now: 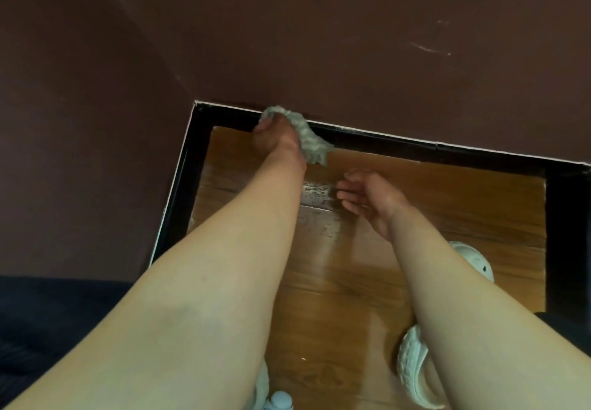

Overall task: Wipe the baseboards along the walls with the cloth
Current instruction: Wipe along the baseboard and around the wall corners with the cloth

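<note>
head view: baseboard wipe near corner.
left hand grips cloth against baseboard; right hand hangs relaxed, holding nothing.

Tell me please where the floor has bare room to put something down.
Widest bare floor lies right of the right grip, below the back baseboard. A narrow strip runs between the left forearm and the side baseboard. Crowded: the back edge where the left grip holds the cloth, and near the shoes.
</note>
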### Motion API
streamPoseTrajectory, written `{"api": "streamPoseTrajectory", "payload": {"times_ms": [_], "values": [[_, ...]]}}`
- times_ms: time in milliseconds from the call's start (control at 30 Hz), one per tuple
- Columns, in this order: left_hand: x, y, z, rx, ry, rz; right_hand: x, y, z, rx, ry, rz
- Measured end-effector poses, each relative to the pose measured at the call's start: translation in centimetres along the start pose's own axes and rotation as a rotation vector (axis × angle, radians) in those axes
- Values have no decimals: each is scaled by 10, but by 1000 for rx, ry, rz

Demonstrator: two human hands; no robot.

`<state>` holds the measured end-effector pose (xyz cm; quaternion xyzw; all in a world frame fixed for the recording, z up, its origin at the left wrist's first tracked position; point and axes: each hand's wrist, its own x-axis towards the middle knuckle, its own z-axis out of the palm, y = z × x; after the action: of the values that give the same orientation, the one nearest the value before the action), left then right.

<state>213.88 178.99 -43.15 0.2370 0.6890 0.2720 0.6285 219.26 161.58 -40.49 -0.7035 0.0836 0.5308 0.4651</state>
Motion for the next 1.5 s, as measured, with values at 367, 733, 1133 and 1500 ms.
{"api": "streamPoseTrajectory", "payload": {"times_ms": [367,733,1133,1500], "values": [[-32,-21,10,75,-238,-97,5,13,-2,21,7,42],[-6,5,-11,75,-43,-41,10,10,8,30,16,43],[10,30,-35,70,58,4,9,5,26,-44,-17,30],[-18,-12,0,93,-191,-26,11,14,8,-48,47,63]]}}
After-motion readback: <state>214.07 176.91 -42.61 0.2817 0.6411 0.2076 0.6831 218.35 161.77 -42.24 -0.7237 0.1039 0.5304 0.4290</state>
